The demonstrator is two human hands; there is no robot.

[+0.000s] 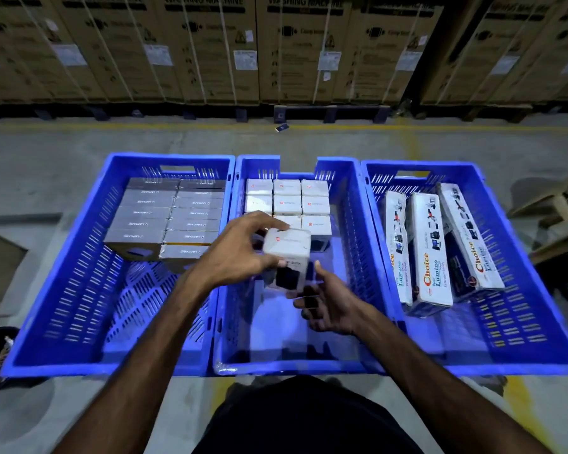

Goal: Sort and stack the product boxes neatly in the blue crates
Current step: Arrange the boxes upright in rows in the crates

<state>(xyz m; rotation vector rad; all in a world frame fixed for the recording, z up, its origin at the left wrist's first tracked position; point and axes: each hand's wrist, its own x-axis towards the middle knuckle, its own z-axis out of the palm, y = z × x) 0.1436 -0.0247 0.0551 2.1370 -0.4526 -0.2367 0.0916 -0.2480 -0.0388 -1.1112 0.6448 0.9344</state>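
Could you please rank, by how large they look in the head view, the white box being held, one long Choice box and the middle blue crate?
1. Middle blue crate
2. Long Choice box
3. White box, gripped in the left hand; being raised nearer the camera, it looks somewhat bigger.

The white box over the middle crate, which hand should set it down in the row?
Left. The left hand already grips the white box from above; the right hand is open beneath it.
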